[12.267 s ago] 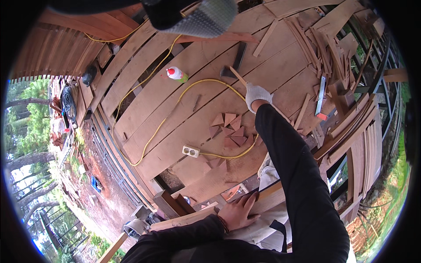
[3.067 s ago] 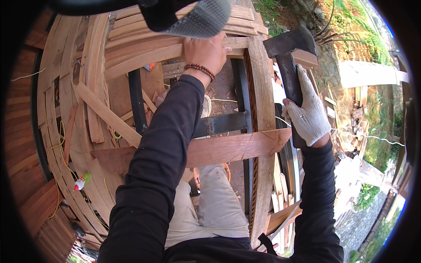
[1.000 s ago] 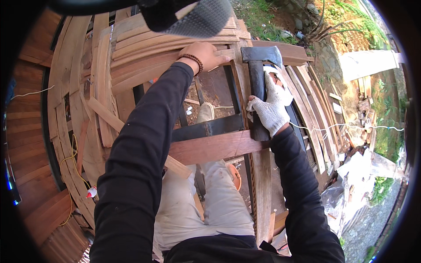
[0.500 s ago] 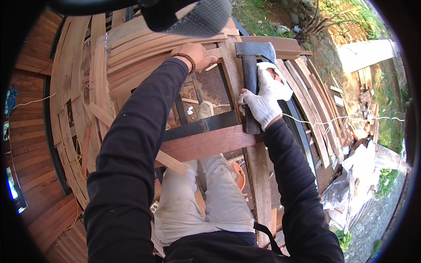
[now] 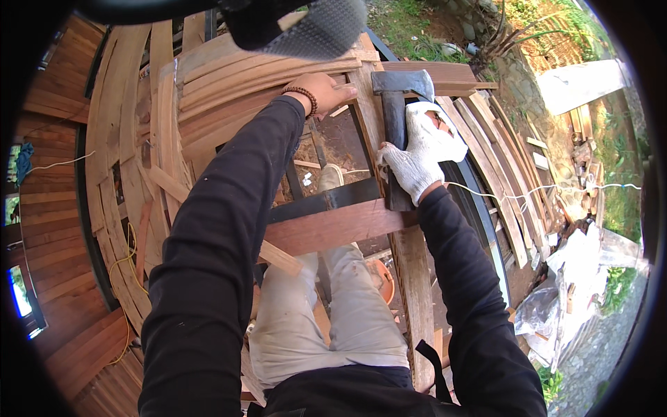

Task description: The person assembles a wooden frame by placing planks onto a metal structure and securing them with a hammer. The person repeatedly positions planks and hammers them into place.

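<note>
My left hand point(image 5: 325, 94) is bare, with a brown beaded bracelet at the wrist. It is closed over the end of a wooden board point(image 5: 264, 104) at the edge of the stack, and part of its fingers is hidden. A white knit glove with the fingertips exposed covers my right hand point(image 5: 417, 149). That hand is closed on the dark handle of an axe point(image 5: 394, 121), its thumb across the handle. The axe lies along a long wooden beam point(image 5: 411, 292), its grey metal head pointing away from me. Below it a reddish plank point(image 5: 333, 228) crosses between my arms.
Stacked boards point(image 5: 121, 139) fill the left side. A dark metal crossbar point(image 5: 326, 200) runs above open gaps in the frame. An orange bucket point(image 5: 381, 278) stands below, beside my legs. White cord point(image 5: 549, 186), more planks point(image 5: 479, 153) and plastic sheeting point(image 5: 573, 264) lie at the right.
My left hand has shifted slightly right in the picture along with the boards, as the view moved a little. The right hand stays on the axe handle.
</note>
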A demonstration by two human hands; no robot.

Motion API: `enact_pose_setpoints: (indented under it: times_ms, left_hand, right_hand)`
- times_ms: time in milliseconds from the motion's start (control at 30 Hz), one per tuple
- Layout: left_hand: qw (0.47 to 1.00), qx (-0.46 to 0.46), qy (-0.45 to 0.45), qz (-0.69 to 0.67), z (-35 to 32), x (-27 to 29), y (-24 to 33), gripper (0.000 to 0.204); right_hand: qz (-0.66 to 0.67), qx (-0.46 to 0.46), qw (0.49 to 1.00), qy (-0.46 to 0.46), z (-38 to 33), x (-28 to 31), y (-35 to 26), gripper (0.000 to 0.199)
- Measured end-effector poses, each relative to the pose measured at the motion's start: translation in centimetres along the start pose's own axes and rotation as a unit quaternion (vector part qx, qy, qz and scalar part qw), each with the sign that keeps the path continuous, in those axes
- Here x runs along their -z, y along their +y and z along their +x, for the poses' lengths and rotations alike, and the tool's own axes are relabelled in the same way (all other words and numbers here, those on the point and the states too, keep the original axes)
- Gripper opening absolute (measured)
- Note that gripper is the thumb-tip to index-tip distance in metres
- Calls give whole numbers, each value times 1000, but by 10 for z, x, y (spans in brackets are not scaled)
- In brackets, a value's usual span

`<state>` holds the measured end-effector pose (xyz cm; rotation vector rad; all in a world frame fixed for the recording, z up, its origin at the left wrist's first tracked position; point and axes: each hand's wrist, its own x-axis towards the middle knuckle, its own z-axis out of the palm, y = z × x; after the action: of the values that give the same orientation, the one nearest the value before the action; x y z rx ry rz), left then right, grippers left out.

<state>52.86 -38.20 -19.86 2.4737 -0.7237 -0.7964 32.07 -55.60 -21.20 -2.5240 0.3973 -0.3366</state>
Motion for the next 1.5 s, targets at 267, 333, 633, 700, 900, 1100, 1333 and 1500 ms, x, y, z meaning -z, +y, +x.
enact_pose_setpoints:
  times_ms: [267,333,633,700,900,1100,1333,1500]
  left_hand:
    - [994,3,-6,109,0,-13,4,77]
    - [992,-23,24,125,0,-17,-1,77]
    - [995,-23,-28,94,2,-13,-3,77]
    - [996,-8,-57,72,0,-12,-4,75]
    - [994,8,-77,80,-7,-10,3,68]
    - [991,-42,-7,128,-8,-14,-3,68]
    - [993,-48,-2,103,-8,-13,-6,64]
    - [997,-44,14,58,-16,-15,-25,55]
  right_hand:
    - [83,-92,988,-97,2,12,-16,99]
    - [92,-86,988,-87,0,9,-16,99]
    - [92,-99,988,-74,-1,6,-14,100]
    - [78,-98,989,-80,-2,6,-14,100]
    - [47,-95,990,-90,-1,5,-12,101]
    - [15,-116,988,-101,1,6,-18,102]
    - [31,-81,993,-81,-16,11,-28,99]
    - [358,-204,907,-89,-53,2,-41,90]
